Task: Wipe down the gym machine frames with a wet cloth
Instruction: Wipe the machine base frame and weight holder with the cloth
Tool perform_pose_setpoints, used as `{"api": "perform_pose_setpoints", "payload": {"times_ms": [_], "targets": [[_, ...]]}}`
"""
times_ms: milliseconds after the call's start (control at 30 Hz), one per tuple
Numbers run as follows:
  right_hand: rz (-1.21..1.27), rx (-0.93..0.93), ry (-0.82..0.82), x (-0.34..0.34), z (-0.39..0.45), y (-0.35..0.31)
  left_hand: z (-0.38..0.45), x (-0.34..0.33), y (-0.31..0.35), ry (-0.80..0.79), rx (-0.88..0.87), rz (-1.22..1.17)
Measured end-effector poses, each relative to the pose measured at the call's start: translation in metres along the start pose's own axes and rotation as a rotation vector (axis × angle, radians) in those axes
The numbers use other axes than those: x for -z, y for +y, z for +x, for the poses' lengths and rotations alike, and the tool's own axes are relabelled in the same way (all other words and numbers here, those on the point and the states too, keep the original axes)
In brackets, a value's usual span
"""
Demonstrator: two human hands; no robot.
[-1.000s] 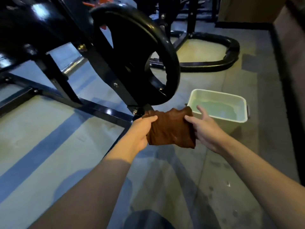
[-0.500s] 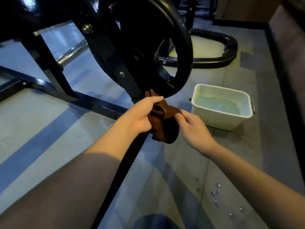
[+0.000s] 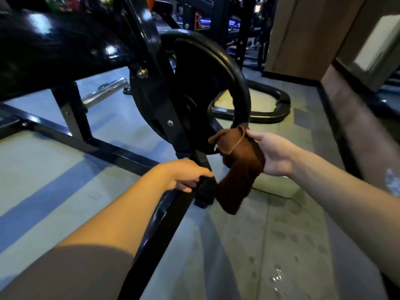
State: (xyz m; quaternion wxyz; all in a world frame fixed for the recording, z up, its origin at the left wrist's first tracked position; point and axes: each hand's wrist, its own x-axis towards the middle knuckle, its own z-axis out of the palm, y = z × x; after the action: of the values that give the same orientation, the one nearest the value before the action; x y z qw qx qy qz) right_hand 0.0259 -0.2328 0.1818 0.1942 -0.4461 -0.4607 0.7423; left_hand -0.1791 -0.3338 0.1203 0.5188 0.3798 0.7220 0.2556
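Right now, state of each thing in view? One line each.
brown cloth: bunched, hanging from the right hand, off the frame.
right hand: grips the cloth's upper part.
left hand: fingers curled on the black frame bar.
weight plate: mounted upright on the machine.
tub: on the floor, mostly hidden behind cloth and hand.
floor: water drops near the right forearm.

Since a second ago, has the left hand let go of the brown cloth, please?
Yes. The left hand has dropped off the brown cloth onto the black frame bar; only the right hand holds the cloth.
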Motion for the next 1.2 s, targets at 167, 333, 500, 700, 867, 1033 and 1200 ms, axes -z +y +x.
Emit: {"api": "perform_pose_setpoints", "payload": {"times_ms": [167,333,500,700,867,1033,1200], "targets": [[-0.140,0.055,-0.029,-0.028,-0.012,-0.010,-0.018,0.010,0.012,-0.112,-0.246,-0.383],[-0.043,0.084,-0.032,-0.017,-0.013,-0.010,-0.038,0.009,0.020,-0.207,-0.329,-0.686],[-0.157,0.075,-0.092,-0.008,-0.013,0.007,-0.048,0.012,0.028,-0.131,-0.300,-0.731],[0.042,0.016,-0.140,-0.005,-0.003,0.041,-0.049,0.016,0.028,0.026,-0.231,-0.843],[-0.200,0.181,-0.139,-0.024,0.004,0.059,-0.046,0.023,0.024,0.034,-0.301,-0.820],[-0.155,0.494,0.147,-0.037,0.009,0.052,-0.041,0.027,0.020,0.098,-0.207,-0.606],[-0.200,0.670,0.233,-0.035,0.006,0.043,-0.042,0.023,0.021,0.225,-0.069,-0.410]]}}
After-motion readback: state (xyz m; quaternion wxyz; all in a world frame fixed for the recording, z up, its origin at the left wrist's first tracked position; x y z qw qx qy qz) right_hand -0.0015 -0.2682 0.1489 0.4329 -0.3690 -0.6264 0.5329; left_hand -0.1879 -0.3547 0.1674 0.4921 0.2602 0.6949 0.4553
